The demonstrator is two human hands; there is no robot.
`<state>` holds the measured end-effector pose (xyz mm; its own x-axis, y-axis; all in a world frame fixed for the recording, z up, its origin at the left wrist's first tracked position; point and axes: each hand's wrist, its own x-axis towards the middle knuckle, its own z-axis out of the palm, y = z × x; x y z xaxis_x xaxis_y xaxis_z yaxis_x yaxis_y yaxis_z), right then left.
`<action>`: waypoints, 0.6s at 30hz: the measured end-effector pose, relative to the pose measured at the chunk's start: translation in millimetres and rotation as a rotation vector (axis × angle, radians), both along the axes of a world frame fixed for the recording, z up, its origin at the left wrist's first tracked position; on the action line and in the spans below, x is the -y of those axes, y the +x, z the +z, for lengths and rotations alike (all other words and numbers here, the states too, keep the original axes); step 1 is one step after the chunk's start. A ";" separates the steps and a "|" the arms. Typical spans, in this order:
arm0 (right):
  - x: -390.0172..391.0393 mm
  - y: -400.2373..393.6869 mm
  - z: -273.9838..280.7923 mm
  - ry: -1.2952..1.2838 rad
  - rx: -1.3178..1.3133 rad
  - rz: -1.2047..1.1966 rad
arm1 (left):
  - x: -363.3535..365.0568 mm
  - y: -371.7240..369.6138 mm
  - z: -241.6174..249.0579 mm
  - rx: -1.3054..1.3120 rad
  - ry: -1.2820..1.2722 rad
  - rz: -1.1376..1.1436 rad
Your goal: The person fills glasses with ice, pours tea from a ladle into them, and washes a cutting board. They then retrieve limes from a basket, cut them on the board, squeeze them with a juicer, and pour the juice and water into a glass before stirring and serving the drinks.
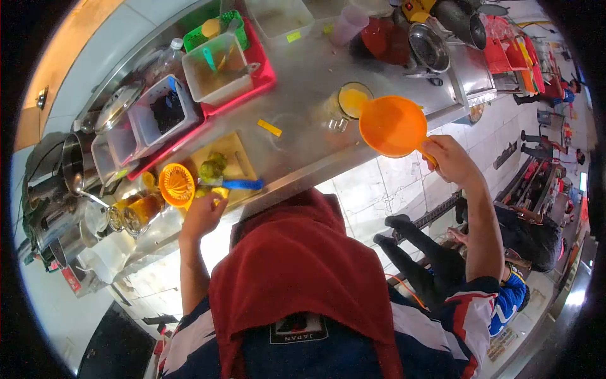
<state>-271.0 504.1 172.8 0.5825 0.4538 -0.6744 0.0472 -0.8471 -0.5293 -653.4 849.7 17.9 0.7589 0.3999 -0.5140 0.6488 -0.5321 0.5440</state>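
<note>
My right hand [449, 161] grips the handle of an orange plastic cup [392, 126], held over the counter's front edge. Close beside the cup's rim stands a clear glass jug [344, 107] with yellow liquid in it. On the left, my left hand [203, 218] has its fingers closed at the handle of an orange citrus reamer [177, 182]. A small yellow piece [221, 192] shows by those fingers. Just beyond lie a blue-handled knife [243, 184] and green citrus pieces [213, 165] on a cutting board [232, 148].
A steel counter [297, 82] runs across, with a yellow strip [269, 128] on it. Plastic tubs [218, 69] stand on a red tray [262, 82] at the back. Jars [144, 211] sit at the left; pans [429, 47] at the right. People [524, 230] are nearby on the right.
</note>
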 end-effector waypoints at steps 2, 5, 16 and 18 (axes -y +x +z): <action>-6.9 9.7 4.6 -0.170 -0.068 -0.029 | 0.0 3.5 6.7 -0.058 -0.005 0.012; -20.0 13.4 14.0 -0.197 -0.048 -0.017 | 0.1 6.5 11.0 -0.047 -0.053 0.022; -84.7 34.7 43.8 -0.472 -0.055 0.150 | 12.5 26.3 2.4 0.059 -0.216 -0.022; -107.3 36.8 50.0 -0.578 -0.063 0.126 | 25.0 48.0 -9.2 0.270 -0.362 -0.025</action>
